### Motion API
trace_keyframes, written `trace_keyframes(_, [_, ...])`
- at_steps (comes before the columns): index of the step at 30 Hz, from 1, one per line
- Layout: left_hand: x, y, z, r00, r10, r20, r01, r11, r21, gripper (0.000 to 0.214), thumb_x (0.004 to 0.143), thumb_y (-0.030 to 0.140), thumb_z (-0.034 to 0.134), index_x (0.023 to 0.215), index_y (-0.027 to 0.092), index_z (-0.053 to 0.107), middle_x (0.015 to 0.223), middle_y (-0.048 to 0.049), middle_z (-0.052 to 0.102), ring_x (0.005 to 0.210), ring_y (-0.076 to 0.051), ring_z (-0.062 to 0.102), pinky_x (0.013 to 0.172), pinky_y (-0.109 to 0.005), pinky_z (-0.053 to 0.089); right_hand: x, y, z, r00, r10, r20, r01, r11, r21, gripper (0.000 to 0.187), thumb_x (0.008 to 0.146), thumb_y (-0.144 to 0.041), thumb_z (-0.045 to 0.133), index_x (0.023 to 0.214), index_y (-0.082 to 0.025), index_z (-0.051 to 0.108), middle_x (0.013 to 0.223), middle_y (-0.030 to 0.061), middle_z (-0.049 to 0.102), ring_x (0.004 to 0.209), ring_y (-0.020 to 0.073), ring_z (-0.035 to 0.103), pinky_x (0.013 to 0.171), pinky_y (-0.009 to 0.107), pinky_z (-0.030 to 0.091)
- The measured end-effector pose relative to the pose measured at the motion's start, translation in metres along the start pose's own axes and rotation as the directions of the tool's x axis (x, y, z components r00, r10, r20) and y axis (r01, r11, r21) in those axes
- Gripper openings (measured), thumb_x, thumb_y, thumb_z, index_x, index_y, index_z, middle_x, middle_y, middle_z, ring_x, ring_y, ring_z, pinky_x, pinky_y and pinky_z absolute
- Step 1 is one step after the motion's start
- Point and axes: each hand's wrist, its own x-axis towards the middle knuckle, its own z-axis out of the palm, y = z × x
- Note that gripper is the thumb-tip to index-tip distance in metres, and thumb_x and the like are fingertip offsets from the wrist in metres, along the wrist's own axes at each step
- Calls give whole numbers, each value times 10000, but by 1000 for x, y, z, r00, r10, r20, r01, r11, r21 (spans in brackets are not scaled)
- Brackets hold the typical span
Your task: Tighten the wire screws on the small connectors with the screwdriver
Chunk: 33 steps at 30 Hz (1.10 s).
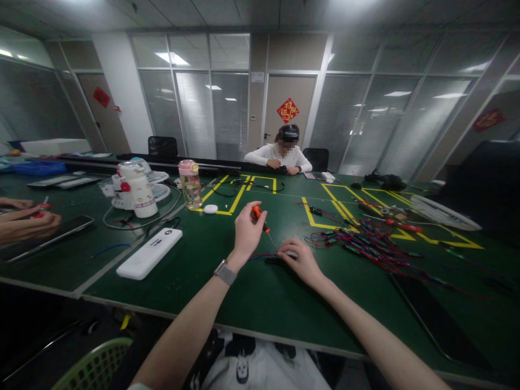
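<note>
My left hand [248, 227] is closed round the orange and black handle of a screwdriver [265, 226]. Its thin shaft slants down to the right, with the tip close to the fingertips of my right hand [299, 261]. Those fingers press together on a small dark part [274, 261] lying on the green table [195, 292]. Red and blue wires [260, 255] run out of this part to the left. My fingers hide much of it, so its exact kind does not show.
Right of my hands lies a heap of red and blue wires [365, 244] with small boards. A white power bank [149, 253], a pink-lidded bottle [190, 184] and a fan-like white device [136, 189] stand left. Another person's hands [28, 219] work at far left; a person [280, 154] sits opposite.
</note>
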Motion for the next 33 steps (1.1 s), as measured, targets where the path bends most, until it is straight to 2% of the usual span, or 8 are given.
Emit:
trace_keyframes(9, [3, 3, -5, 999, 0, -46, 1, 999, 32, 275, 860, 266, 591, 1121, 179, 592, 902, -49, 648, 704, -132, 643, 668, -257, 522, -3, -3, -4, 999, -15, 35, 15, 1000, -4, 113, 818, -242, 639, 761, -203, 728, 902, 66, 649, 872, 209, 609, 801, 347, 494])
trace_keyframes(16, [4, 4, -7, 999, 12, -43, -10, 999, 51, 278, 865, 259, 585, 1133, 183, 587, 911, -52, 651, 736, -139, 645, 693, -273, 526, -4, -4, -12, 1000, -20, 2, 20, 998, 64, 158, 854, -232, 577, 915, -203, 720, 958, 64, 684, 905, 197, 641, 840, 326, 496])
trace_keyframes(22, [4, 5, -8, 999, 16, -40, -14, 998, 59, 277, 866, 262, 585, 1131, 182, 585, 924, -56, 650, 753, -146, 647, 707, -284, 530, -10, -4, -19, 987, -98, 127, 95, 995, 25, 163, 815, -214, 633, 955, -198, 714, 1008, 77, 681, 931, 204, 637, 859, 339, 501])
trace_keyframes(26, [3, 3, -6, 999, 19, -41, -16, 998, 60, 274, 867, 269, 584, 1128, 188, 585, 924, -53, 648, 760, -147, 648, 710, -283, 530, -11, -4, -18, 977, -107, 184, 111, 994, -14, 192, 795, -190, 658, 979, -197, 712, 1020, 81, 673, 944, 212, 624, 871, 356, 493])
trace_keyframes(29, [3, 2, -6, 999, 28, -42, -26, 998, 52, 275, 865, 271, 585, 1127, 188, 588, 916, -52, 648, 757, -145, 647, 704, -276, 530, -11, -4, -17, 979, -121, 164, 126, 992, -23, 172, 811, -194, 641, 967, -205, 714, 1012, 78, 661, 942, 210, 610, 857, 357, 493])
trace_keyframes(33, [3, 2, -5, 999, 33, -42, -31, 998, 51, 272, 865, 278, 585, 1122, 188, 591, 910, -50, 650, 733, -138, 643, 687, -268, 528, -12, -4, -17, 983, -144, 112, 149, 988, -39, 130, 850, -205, 592, 861, -212, 721, 962, 74, 639, 917, 205, 590, 822, 352, 492])
